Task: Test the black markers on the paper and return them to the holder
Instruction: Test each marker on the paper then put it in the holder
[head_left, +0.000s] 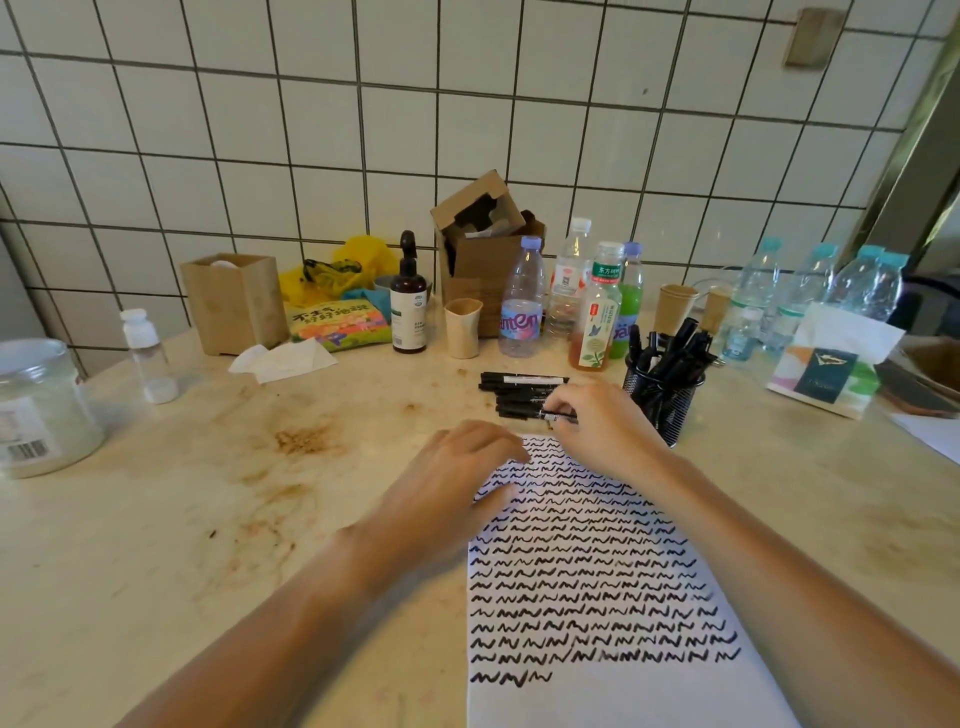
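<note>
A white paper (597, 691) covered with rows of black squiggles lies in front of me. Beyond its top edge a row of black markers (519, 387) lies flat on the counter. My right hand (602, 426) pinches the nearest marker of that row at its right end. My left hand (462, 467) rests with curled fingers on the paper's top left corner, holding nothing. A black mesh holder (665, 402) with several markers standing in it sits just right of my right hand.
Plastic bottles (522, 306) and paper cups (463, 327) line the back of the counter near a cardboard box (483, 244). A brown pump bottle (409, 306), a snack bag, tissue and a large jar (41, 410) stand to the left. A tissue pack (836, 364) lies right.
</note>
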